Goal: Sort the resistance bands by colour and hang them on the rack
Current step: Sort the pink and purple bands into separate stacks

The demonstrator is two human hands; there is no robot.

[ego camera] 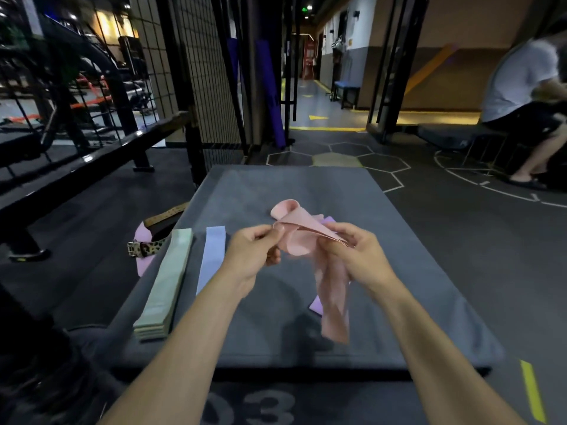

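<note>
- Grey padded mat (399, 234) filling the middle of the view, serving as the surface that carries every band.
- On the mat at 9 o'clock: neat stack of pale green bands (165, 283), laid flat and lengthwise, edges aligned.
- Just beside that stack, toward centre: single light blue band (211, 259), flat, running parallel to the green ones.
- At centre, lifted above the mat: bunch of pink bands (302, 237), soft and matte, crumpled and looped at the top, with loose ends hanging blurred toward 5 o'clock.
- Left hand (253, 253) with thumb and forefinger pinching the left edge of the pink bunch, other fingers curled in.
- Right hand (352, 253) with fingers curled round the right side of the same bunch, gripping several layered edges together.
- Under the pink bunch: lilac band (316, 306), one corner showing at 5 o'clock, another sliver near the right hand's knuckles at 1 o'clock.
- Off the mat's left edge at 9 o'clock: leopard-print belt (147, 248) with a metal buckle, resting on a pink item on the dark floor.
- At 10 to 11 o'clock: black metal rack (92, 161) with a mesh panel behind it.
- At 2 o'clock, well apart from the mat: seated person (518, 87) in a white shirt.
</note>
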